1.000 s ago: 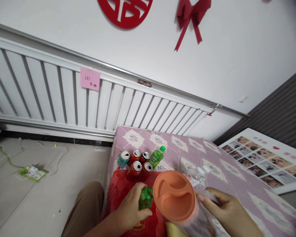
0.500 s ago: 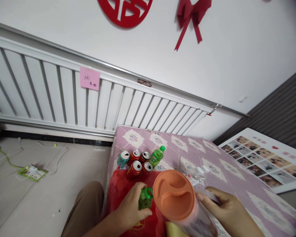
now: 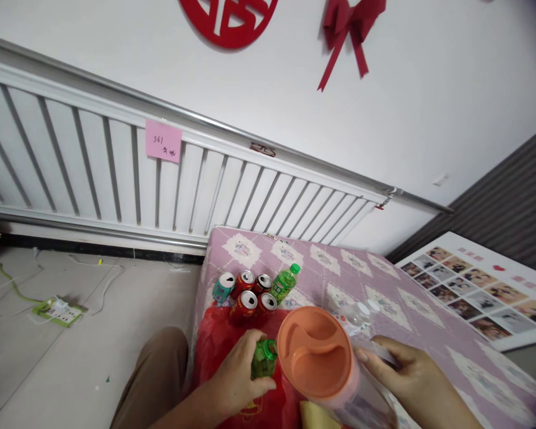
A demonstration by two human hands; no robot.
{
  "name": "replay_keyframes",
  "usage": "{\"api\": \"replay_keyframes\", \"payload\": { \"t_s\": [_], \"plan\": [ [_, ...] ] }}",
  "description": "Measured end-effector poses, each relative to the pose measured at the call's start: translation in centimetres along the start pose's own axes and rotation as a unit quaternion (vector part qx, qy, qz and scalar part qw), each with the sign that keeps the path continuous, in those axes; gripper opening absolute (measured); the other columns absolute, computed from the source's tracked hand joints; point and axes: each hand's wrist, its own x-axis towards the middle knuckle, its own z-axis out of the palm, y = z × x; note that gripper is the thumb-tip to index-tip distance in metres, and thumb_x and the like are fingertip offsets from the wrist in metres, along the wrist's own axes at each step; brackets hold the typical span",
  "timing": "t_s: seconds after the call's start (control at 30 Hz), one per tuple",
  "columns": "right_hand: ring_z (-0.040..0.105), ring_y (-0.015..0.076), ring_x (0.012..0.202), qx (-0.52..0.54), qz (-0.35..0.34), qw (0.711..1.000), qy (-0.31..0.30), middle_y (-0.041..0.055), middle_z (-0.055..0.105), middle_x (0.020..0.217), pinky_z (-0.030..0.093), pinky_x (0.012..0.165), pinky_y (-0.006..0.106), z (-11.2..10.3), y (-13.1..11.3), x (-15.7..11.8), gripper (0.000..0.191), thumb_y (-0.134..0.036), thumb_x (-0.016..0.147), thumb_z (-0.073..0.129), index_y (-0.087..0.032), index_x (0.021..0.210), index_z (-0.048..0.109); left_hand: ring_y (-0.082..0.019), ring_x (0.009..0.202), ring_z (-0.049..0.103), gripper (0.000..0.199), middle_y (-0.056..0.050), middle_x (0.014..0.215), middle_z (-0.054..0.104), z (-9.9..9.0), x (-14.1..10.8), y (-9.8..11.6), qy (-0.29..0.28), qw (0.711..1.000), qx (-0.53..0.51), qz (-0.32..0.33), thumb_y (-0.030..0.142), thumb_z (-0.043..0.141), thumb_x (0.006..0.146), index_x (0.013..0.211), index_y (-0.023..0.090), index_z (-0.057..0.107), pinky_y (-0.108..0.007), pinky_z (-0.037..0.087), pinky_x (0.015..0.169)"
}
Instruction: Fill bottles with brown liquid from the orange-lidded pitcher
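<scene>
My left hand (image 3: pixel 236 375) is wrapped round a green plastic bottle (image 3: pixel 264 358) whose neck has no cap on it. In my right hand (image 3: pixel 404 375) is the handle of a clear pitcher (image 3: pixel 361 402) with an orange lid (image 3: pixel 316 351). The pitcher tilts toward the bottle, its lid rim close beside the bottle mouth; I cannot tell whether they touch. Just beyond my left hand stand several opened drink cans (image 3: pixel 249 301), red, dark and teal. A second green bottle (image 3: pixel 284 283), capped, stands beside them.
A red cloth (image 3: pixel 212 333) lies under my hands on a purple patterned bed or table cover (image 3: pixel 326 259). Clear bottles (image 3: pixel 357 313) lie beyond the pitcher. A yellow item (image 3: pixel 317 415) sits below it. A radiator (image 3: pixel 250 185), power strip (image 3: pixel 59 311) and photo board (image 3: pixel 477 286) surround this.
</scene>
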Motion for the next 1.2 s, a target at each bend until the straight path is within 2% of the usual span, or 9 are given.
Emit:
{"api": "replay_keyframes", "payload": {
  "t_s": [0.53,0.9,1.2],
  "plan": [
    [0.034,0.0111,0.052,-0.021,0.005,0.999,-0.033,-0.0049,0.031,0.055,0.029,0.044,0.022,-0.23,0.45,0.02,0.042,-0.056,0.077,0.052,-0.020,0.056,0.046,-0.024,0.113,0.053,0.068,-0.008,0.122,0.056,-0.19,-0.08,0.26,-0.005,1.000,-0.005,0.003,0.009,0.074,0.061,0.121,0.021,0.045,-0.035,0.040,0.100],
    [0.032,0.0106,0.051,-0.025,-0.003,0.999,-0.021,-0.0053,0.029,0.053,0.029,0.044,0.021,-0.27,-0.03,-0.09,0.044,-0.057,0.077,0.052,-0.020,0.055,0.041,-0.025,0.115,0.052,0.070,-0.008,0.125,0.055,-0.23,-0.09,0.31,-0.008,1.000,-0.002,-0.009,0.010,0.073,0.060,0.122,0.022,0.044,-0.037,0.039,0.103],
    [0.034,0.0114,0.053,-0.035,0.000,0.999,-0.030,-0.0047,0.031,0.055,0.029,0.046,0.022,-0.35,0.43,-0.21,0.043,-0.057,0.078,0.051,-0.020,0.056,0.044,-0.025,0.115,0.052,0.069,-0.008,0.124,0.056,0.01,-0.10,-0.22,0.001,1.000,0.004,-0.005,0.009,0.074,0.060,0.122,0.021,0.045,-0.036,0.039,0.102]
  ]
}}
